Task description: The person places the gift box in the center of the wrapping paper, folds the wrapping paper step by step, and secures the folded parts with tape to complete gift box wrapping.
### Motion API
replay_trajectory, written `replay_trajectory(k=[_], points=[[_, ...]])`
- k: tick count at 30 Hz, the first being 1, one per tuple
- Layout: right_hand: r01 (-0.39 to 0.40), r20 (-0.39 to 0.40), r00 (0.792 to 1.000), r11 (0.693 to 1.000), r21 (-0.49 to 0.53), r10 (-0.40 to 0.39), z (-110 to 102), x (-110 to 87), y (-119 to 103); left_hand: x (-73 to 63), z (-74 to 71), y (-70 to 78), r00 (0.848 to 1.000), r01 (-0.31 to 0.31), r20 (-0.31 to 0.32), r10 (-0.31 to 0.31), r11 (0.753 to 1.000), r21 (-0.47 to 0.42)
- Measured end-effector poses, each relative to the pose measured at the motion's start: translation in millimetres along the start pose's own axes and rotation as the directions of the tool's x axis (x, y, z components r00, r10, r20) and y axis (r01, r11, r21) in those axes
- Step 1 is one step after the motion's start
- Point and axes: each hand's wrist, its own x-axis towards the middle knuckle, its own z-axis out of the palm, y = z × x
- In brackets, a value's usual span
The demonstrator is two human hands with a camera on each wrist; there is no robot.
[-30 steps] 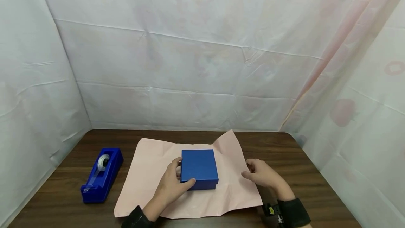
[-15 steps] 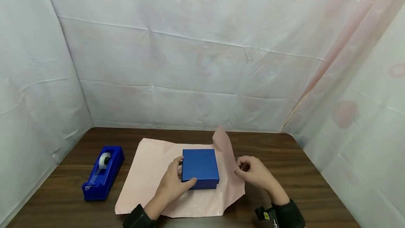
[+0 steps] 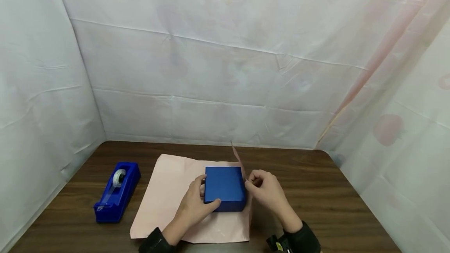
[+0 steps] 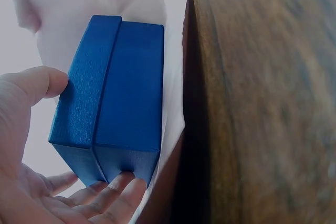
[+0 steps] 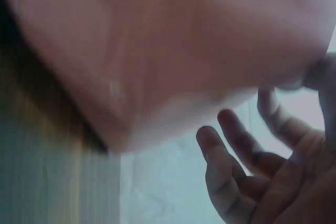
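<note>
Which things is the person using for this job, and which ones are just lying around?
In use:
blue box, gripped by the left hand
pink paper, one side held up by the right hand

Lying about:
blue tape dispenser, untouched on the table, though maybe part of the job

The right grip (image 5: pixel 286 179) pinches the edge of pink paper (image 5: pixel 157 51) beside a blurred tabletop (image 5: pixel 58 177).

Has a bare left hand (image 3: pixel 193 204) and right hand (image 3: pixel 268 191); wears a black cuff (image 3: pixel 156 242) at the left wrist, a second black cuff (image 3: pixel 304 240) at the right, beside a small dark device (image 3: pixel 272 242) bearing a yellow-green mark (image 3: pixel 279 246).
</note>
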Motion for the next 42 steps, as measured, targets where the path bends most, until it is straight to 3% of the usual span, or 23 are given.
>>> replay_trajectory(k=[6,11,20,24,29,35,42], points=[[-0.061,-0.101,0.993,0.998,0.008,0.062,18,-2.4,-17,-0.6,0.8,1.0,1.0,-0.011,0.011,0.011,1.0,-0.023],[-0.066,-0.164,0.984,0.998,0.019,0.068,29,-5.4,-21,-1.3,2.8,2.7,1.0,-0.012,0.017,0.013,1.0,-0.021],[-0.037,-0.129,0.991,0.999,0.013,0.038,38,-6.4,-17,-0.6,4.3,1.1,1.0,-0.005,0.008,0.005,1.0,0.009],[-0.016,-0.076,0.997,0.999,0.034,0.019,35,-7.3,-15,0.3,5.0,1.0,1.0,-0.005,0.011,0.005,1.0,-0.005],[0.09,-0.035,0.995,0.996,0.018,-0.089,29,-7.2,-5,3.0,3.7,3.9,1.0,-0.017,0.001,0.017,1.0,-0.017],[0.304,0.018,0.953,0.949,-0.083,-0.304,28,-5.0,7,2.0,-0.5,4.0,0.998,-0.053,-0.029,0.053,0.999,-0.01],[0.388,0.107,0.922,0.886,-0.253,-0.373,35,-6.6,13,-0.2,-1.1,2.9,1.0,-0.01,-0.005,0.01,0.998,-0.054]])
